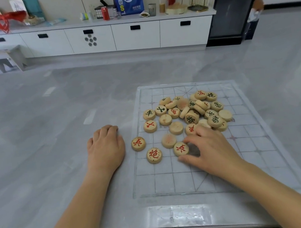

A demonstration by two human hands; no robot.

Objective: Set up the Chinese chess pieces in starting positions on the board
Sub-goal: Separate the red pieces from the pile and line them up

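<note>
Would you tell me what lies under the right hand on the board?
The right hand pinches a red soldier piece between thumb and forefinger; its fingers partly cover a red chariot piece. The palm hides the board beneath, so any piece there cannot be seen.

One board (pixel 248 160) and roughly thirty round chess pieces (pixel 176 128), some stacked

Carrying on the grey marbled table (pixel 37 145) a translucent board sheet (pixel 172 182), lying flat toward the right, and a left hand (pixel 105 147) resting just beside its left edge.
</note>
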